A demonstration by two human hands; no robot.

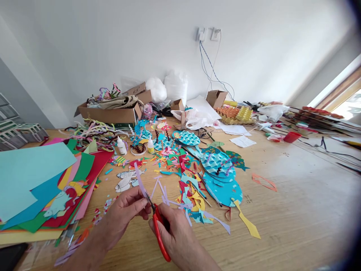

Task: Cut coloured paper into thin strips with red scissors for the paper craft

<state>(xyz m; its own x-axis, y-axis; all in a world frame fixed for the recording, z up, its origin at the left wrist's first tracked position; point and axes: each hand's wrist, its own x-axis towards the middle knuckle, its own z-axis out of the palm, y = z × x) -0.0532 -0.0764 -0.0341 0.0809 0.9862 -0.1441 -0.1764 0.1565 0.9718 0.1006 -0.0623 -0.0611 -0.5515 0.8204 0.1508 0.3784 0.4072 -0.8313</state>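
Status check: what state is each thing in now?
Purple strip: pinched in the left hand.
Red-handled scissors: gripped in the right hand, blades at the strip; opening unclear.
Small white bottles: both upright.
Large cardboard box: open, heaped with items.
Colored sheets: stacked, overlapping unevenly.
Yellow scrap: loose on the table.

Paper stack (36,177) L of strip (140,178), scissors (158,234) R

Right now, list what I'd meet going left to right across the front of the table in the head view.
Stack of colored paper → left hand pinching a purple paper strip → right hand holding red scissors → yellow paper scrap → orange paper scrap.
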